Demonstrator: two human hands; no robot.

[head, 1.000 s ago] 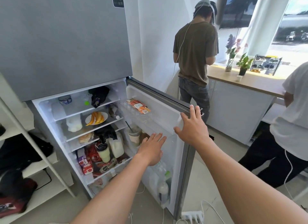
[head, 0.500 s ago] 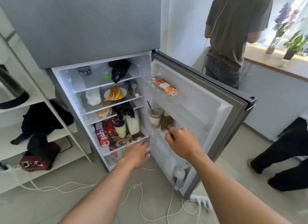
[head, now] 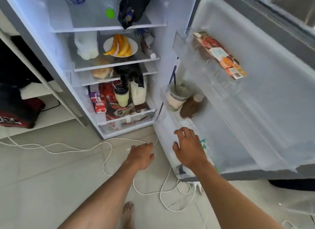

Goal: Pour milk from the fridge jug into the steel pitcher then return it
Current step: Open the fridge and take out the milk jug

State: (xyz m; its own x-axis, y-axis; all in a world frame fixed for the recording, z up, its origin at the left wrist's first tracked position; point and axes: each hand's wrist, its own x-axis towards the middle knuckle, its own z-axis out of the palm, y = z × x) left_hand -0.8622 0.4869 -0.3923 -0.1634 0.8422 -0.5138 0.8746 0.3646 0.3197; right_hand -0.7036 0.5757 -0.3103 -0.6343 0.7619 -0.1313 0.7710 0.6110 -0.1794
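Fridge [head: 170,41] open in front of me. The milk jug [head: 138,94] stands toward the right end of the bottom shelf, just beside a lidded cup [head: 121,97] of pale drink, with snack packets in front of it. Two shelves up, a plate of mango slices [head: 120,47]. My left hand [head: 141,156] hangs over the floor by the white cable [head: 76,147], fingers loose, holding nothing. My right hand [head: 189,148] is spread over the lowest door bin [head: 165,135], nothing gripped; I cannot tell if it touches. Higher on the door, a drink cup [head: 178,95] and brown bottle [head: 190,106].
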